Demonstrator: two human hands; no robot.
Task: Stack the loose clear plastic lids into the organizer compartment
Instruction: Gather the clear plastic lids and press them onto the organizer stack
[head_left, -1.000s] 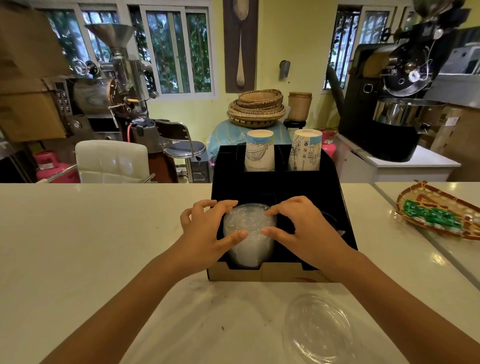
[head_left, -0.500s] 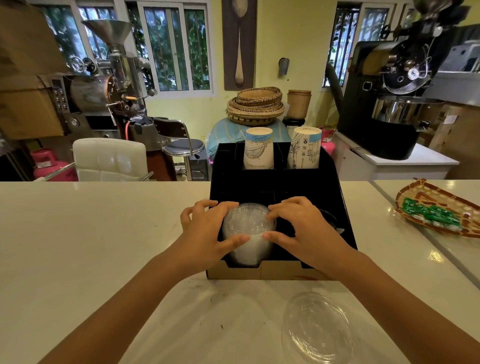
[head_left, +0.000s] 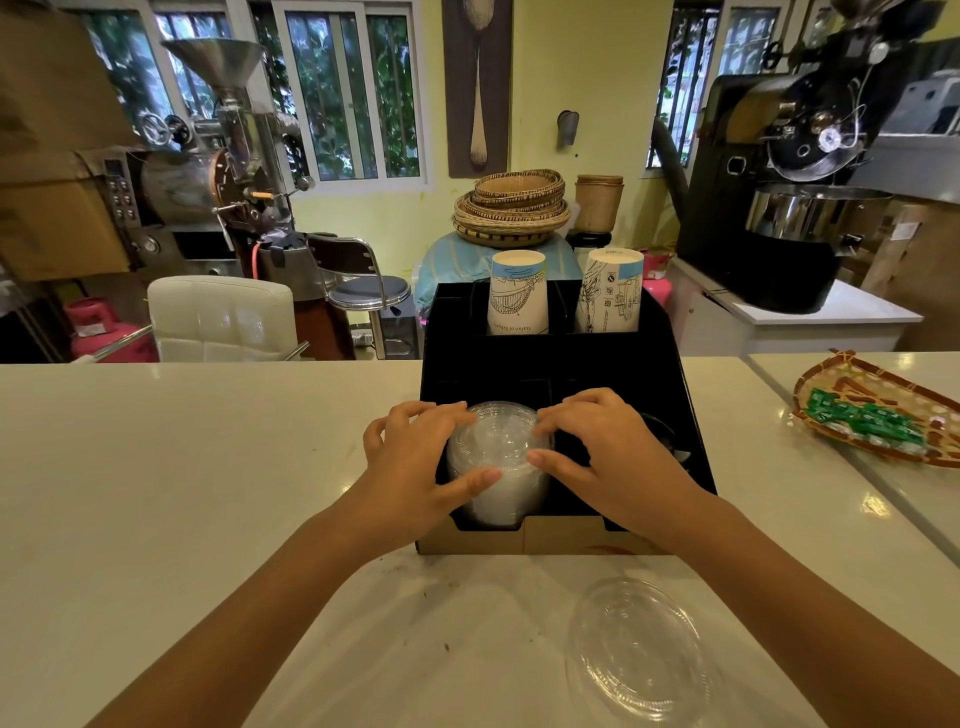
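Both hands are on the lid stack (head_left: 496, 462), which stands in the front left compartment of the black organizer (head_left: 680, 395). The left hand (head_left: 415, 467) curls around its left side, thumb on the front. The right hand (head_left: 608, 457) is half open, fingertips touching the right rim. One loose lid (head_left: 641, 649) lies on the counter (head_left: 156, 467), below the right hand, near the wrist.
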